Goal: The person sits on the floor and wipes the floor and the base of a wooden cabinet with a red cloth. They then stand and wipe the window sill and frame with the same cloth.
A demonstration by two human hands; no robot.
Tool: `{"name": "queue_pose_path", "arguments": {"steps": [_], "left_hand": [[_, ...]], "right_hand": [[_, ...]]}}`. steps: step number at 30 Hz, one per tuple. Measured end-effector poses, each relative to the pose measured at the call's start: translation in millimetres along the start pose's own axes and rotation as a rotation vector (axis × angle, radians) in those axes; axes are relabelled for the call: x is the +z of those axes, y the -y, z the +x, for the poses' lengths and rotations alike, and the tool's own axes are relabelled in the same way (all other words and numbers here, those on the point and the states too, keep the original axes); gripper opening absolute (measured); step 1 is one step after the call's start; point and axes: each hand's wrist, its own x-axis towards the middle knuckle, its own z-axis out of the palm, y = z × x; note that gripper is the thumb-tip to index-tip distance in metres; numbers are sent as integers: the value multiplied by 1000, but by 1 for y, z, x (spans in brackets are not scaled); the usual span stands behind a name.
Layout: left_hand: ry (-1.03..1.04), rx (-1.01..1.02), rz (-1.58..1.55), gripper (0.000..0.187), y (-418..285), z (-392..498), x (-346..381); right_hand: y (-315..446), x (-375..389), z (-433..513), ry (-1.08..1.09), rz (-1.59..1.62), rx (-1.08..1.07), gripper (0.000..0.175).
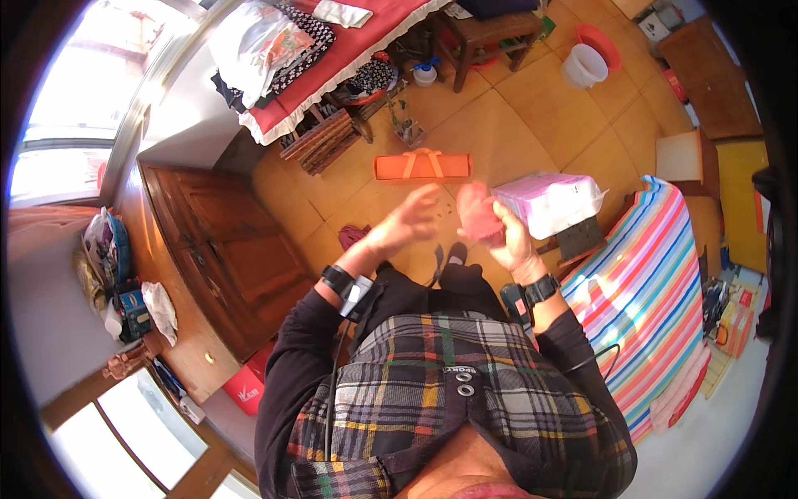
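Observation:
A soft pinkish-red item [477, 211], perhaps a cloth or a glove, is held in my right hand [516, 243] in front of my body. Its exact shape is blurred. My left hand [408, 218] hovers to the left of it, blurred, with its fingers apart and nothing in them. Beyond both hands, an orange box [383, 167] with ribbon handles lies on the tiled floor. Beside my right hand, a plastic-wrapped white and purple pack [552, 198] sits on a dark stool [580, 238].
A striped sheet [642, 280] covers a piece of furniture at my right. On my left stands a wooden cabinet [227, 231]. Ahead are a red-covered bed [349, 56], a wooden stool [492, 31], a white bucket [585, 65] and a small potted plant [405, 128].

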Motion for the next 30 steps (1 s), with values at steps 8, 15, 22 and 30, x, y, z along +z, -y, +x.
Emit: {"name": "queue_pose_path", "arguments": {"steps": [8,15,22,30], "left_hand": [[135,-161,205,55,26,17,63],[-268,-79,45,28,23,-13,27],[-56,-121,30,28,2,2,-32],[141,-65,94,29,-39,43,-128]], "right_hand": [[16,-33,-11,188,-89,313,24],[13,-52,38,125,-367,280,20],[-3,-51,83,-10,-688,223,58],[-39,32,172,400,-775,168,76]]}}
